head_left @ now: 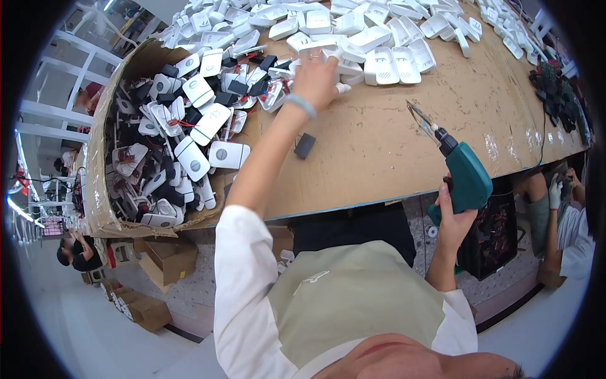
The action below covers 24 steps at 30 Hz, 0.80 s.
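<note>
My left hand (315, 77) is stretched far across the table, its fingers spread over the near edge of a heap of white plastic housings (380, 66). White coverings show on some of its fingertips; whether they touch a housing is hard to tell. Closed around the handle of a green power screwdriver (470, 175), my right hand (454, 222) is at the table's front edge. The tool's long thin bit points up and to the left, over the cardboard-covered tabletop (372, 151). A small black block (304, 146) lies below my left wrist.
At the left, a cut-open cardboard box (101, 164) holds many white units (196, 91) with wires and black blocks. Dark cables (555, 95) are bundled at the far right. Below the table, right, is a black crate (495, 234); a co-worker's gloved hand (555, 192) shows beyond it.
</note>
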Available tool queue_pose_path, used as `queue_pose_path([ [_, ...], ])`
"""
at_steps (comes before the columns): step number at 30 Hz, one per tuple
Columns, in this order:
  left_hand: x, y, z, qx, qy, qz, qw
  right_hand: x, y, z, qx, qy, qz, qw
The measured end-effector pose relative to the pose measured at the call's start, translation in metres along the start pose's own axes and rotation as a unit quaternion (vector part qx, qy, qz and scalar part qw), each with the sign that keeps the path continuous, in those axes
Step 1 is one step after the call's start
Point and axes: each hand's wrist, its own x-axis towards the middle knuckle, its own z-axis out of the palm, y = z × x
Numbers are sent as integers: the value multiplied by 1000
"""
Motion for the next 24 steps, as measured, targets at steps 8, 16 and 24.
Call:
queue_pose_path([
  [8, -63, 23, 4, 18, -2, 82, 996, 6, 6, -11, 5, 46, -1, 999],
  [16, -162, 60, 7, 12, 25, 130, 991, 1, 3, 0, 28, 32, -7, 999],
  [24, -174, 49, -34, -161, 119, -56, 978, -8, 10, -5, -14, -16, -4, 1000],
])
